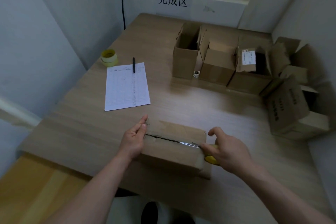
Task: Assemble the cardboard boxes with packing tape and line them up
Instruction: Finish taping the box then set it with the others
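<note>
A closed cardboard box (172, 149) lies on the wooden table (81, 132) near its front edge, with a dark seam and a strip of clear tape running along its top. My left hand (133, 139) presses flat against the box's left end, fingers extended. My right hand (225, 152) is shut on a yellow roll of packing tape (211, 159) at the box's right end, where the tape strip reaches it. Several open assembled boxes (218, 63) stand in a row at the back right.
A lined sheet of paper (127, 87) with a black pen (134, 64) lies left of centre. Two stacked yellow tape rolls (109, 58) sit by the left wall. More open boxes (287, 107) crowd the right edge. A small white roll (197, 73) sits between two boxes.
</note>
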Motion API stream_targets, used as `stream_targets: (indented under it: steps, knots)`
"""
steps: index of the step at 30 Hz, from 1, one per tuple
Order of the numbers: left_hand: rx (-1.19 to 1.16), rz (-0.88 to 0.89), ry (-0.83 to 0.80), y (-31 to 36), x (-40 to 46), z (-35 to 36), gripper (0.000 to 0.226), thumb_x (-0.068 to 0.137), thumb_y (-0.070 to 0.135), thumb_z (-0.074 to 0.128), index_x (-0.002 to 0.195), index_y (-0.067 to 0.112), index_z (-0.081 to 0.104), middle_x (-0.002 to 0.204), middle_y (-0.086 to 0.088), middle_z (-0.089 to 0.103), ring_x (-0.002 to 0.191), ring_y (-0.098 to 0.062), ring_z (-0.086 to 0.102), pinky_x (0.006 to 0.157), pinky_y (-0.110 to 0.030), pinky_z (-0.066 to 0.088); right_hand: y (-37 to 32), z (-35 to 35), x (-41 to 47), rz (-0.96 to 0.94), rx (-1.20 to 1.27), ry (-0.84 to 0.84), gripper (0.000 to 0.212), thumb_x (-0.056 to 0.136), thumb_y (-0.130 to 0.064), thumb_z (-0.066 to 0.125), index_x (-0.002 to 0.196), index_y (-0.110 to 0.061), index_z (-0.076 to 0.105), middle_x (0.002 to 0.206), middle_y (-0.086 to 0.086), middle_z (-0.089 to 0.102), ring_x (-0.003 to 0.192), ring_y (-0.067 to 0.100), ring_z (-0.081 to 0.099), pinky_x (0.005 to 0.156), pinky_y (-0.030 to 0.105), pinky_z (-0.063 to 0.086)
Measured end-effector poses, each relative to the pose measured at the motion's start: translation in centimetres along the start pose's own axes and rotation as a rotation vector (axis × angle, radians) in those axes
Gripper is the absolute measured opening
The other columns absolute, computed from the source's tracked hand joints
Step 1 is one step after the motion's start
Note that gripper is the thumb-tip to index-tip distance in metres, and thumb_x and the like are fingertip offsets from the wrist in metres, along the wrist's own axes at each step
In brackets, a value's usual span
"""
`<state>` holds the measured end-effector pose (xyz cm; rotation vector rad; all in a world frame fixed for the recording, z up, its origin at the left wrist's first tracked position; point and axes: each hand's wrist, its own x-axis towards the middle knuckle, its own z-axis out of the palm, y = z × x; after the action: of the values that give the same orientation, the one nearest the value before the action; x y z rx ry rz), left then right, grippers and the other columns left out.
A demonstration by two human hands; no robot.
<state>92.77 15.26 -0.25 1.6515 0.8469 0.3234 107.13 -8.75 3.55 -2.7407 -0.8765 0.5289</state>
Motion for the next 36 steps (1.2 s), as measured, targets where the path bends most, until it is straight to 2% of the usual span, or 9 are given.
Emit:
stream_targets:
  steps: [4, 6, 12, 16, 20, 23, 28, 31, 36]
  knots:
    - [0.103, 0.014, -0.028, 0.6, 0.6, 0.0, 0.036, 0.103, 0.017, 0.046, 0.138, 0.021, 0.052, 0.135, 0.018, 0.047, 0.127, 0.001, 0.043, 0.092, 0.000, 0.028, 0.3, -0.1, 0.3, -0.135, 0.033, -0.074, 0.072, 0.095, -0.058, 0.047, 0.151, -0.051, 0.003, 0.161, -0.010, 0.018, 0.138, 0.018, 0.038, 0.101, 0.037, 0.043]
    - [0.301, 0.063, -0.045, 1.3, 1.8, 0.2, 0.036, 0.103, 0.025, 0.046, 0.138, 0.031, 0.053, 0.137, 0.017, 0.052, 0.130, -0.008, 0.048, 0.097, -0.009, 0.034, -0.2, -0.1, 0.2, -0.222, 0.030, -0.116, 0.061, 0.101, -0.045, 0.045, 0.149, -0.056, 0.009, 0.164, -0.013, 0.002, 0.145, 0.018, 0.028, 0.109, 0.037, 0.037]
    - [0.951, 0.194, -0.054, 6.4, 5.7, 5.3, 0.041, 0.100, 0.052, 0.037, 0.139, 0.042, 0.041, 0.122, -0.004, 0.064, 0.112, -0.031, 0.058, 0.082, -0.036, 0.045, -2.1, -0.7, -2.4, -0.133, 0.056, -0.148, 0.045, 0.096, -0.040, 0.052, 0.136, -0.054, 0.036, 0.134, -0.004, 0.038, 0.114, 0.020, 0.050, 0.096, 0.033, 0.043]
    - [0.709, 0.153, -0.138, 6.7, 8.0, 11.0, 0.044, 0.094, 0.051, 0.051, 0.135, 0.034, 0.052, 0.133, -0.004, 0.057, 0.124, -0.032, 0.046, 0.093, -0.036, 0.041, -4.0, 0.5, -4.4, 0.016, 0.086, -0.103, 0.054, 0.092, -0.056, 0.051, 0.139, -0.053, 0.026, 0.136, -0.004, 0.030, 0.111, 0.016, 0.049, 0.098, 0.034, 0.046]
    - [0.455, 0.269, -0.372, 6.2, 8.8, 14.1, 0.051, 0.093, 0.033, 0.063, 0.142, 0.026, 0.050, 0.152, -0.006, 0.037, 0.139, -0.022, 0.035, 0.110, -0.025, 0.026, -4.0, 2.0, -4.6, 0.154, 0.203, -0.147, 0.066, 0.092, -0.060, 0.046, 0.145, -0.063, 0.005, 0.160, -0.004, -0.021, 0.143, 0.027, 0.029, 0.116, 0.037, 0.026]
    - [0.086, 0.083, -0.481, 5.1, 8.7, 13.4, 0.065, 0.087, 0.043, 0.064, 0.146, 0.028, 0.042, 0.154, -0.001, 0.036, 0.141, -0.016, 0.035, 0.119, -0.035, 0.024, -3.3, 2.3, -3.8, 0.204, 0.306, -0.138, 0.067, 0.089, -0.063, 0.049, 0.143, -0.067, 0.008, 0.159, -0.009, -0.028, 0.148, 0.025, 0.019, 0.118, 0.038, 0.023]
    - [0.062, 0.115, -0.171, 3.0, 1.8, 7.5, 0.031, 0.085, 0.039, 0.069, 0.110, 0.024, 0.057, 0.106, 0.001, 0.062, 0.095, -0.012, 0.060, 0.082, -0.032, 0.053, -3.5, 2.3, -0.8, 0.202, 0.399, -0.062, 0.066, 0.093, -0.059, 0.048, 0.144, -0.065, 0.007, 0.160, -0.014, -0.003, 0.142, 0.023, 0.028, 0.113, 0.040, 0.033]
    - [0.024, 0.092, -0.250, 1.7, -3.5, 5.3, 0.029, 0.076, 0.033, 0.078, 0.091, 0.022, 0.055, 0.075, 0.001, 0.061, 0.066, -0.007, 0.057, 0.060, -0.019, 0.046, -3.6, 2.1, 1.0, 0.190, 0.445, -0.036, 0.066, 0.094, -0.054, 0.051, 0.147, -0.060, 0.013, 0.156, -0.016, 0.008, 0.139, 0.020, 0.031, 0.111, 0.038, 0.036]
    - [-0.183, -0.160, -0.387, 0.0, -4.4, 6.8, 0.039, 0.080, 0.010, 0.078, 0.105, 0.022, 0.050, 0.079, -0.007, 0.071, 0.066, -0.010, 0.063, 0.058, -0.023, 0.048, -3.3, 2.5, 1.6, 0.167, 0.523, -0.022, 0.065, 0.094, -0.049, 0.053, 0.145, -0.061, 0.016, 0.153, -0.016, 0.012, 0.138, 0.021, 0.034, 0.112, 0.045, 0.039]
